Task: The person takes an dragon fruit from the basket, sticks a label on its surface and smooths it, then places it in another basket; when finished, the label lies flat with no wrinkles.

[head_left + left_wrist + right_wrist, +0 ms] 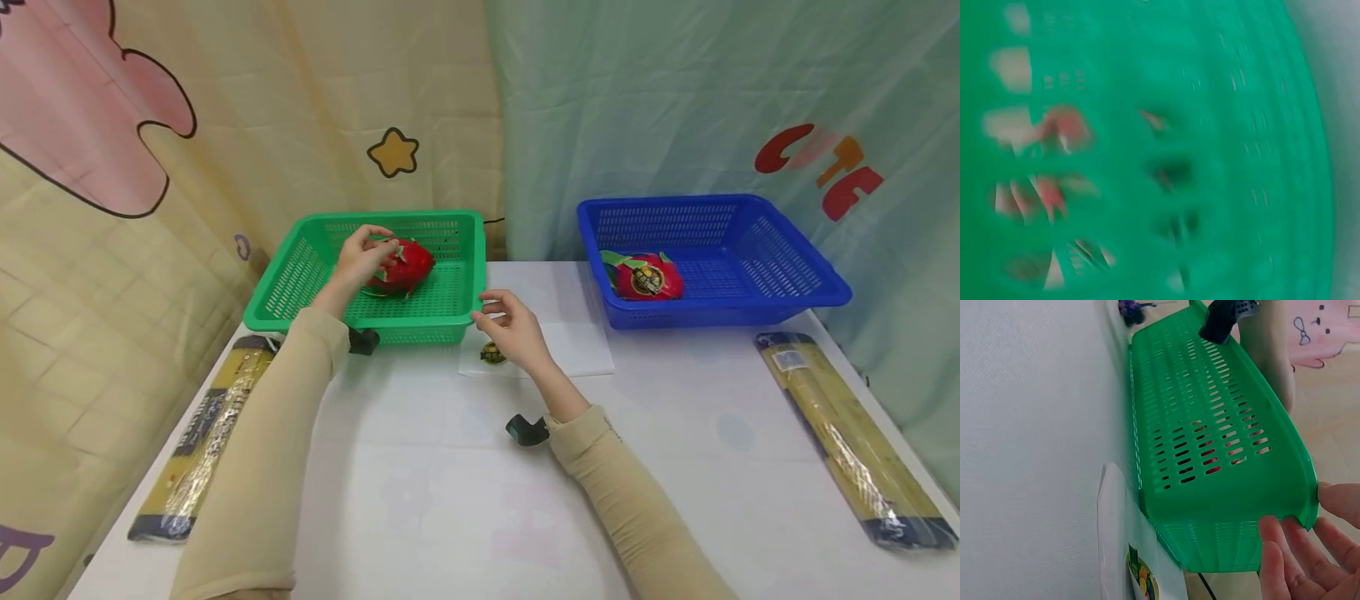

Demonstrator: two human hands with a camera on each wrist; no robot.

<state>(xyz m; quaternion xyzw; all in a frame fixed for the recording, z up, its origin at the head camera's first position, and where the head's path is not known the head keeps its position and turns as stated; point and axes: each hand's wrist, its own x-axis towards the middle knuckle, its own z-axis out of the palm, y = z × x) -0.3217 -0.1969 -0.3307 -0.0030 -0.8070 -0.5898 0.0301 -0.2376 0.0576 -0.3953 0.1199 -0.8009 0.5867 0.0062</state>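
A red dragon fruit (411,267) with green scales lies inside the green basket (420,322). My left hand (363,255) reaches over the basket's near side, its fingers loosely bent at the fruit's upper left and thumb apart from them. In the left wrist view the green basket wall (1122,250) is blurred and covers most of the hand and fruit, with red showing through its slots. My right hand (517,332) pinches the basket's near right corner rim; in the right wrist view the thumb and fingers (1297,550) lie on either side of that rim.
A blue basket (720,315) at the back right holds another red-and-green dragon fruit (649,278) bearing a round label. A flat white sheet (570,350) with a round logo lies beside the green basket. Long plastic-wrapped packages lie at the left (206,442) and right (855,442) table edges.
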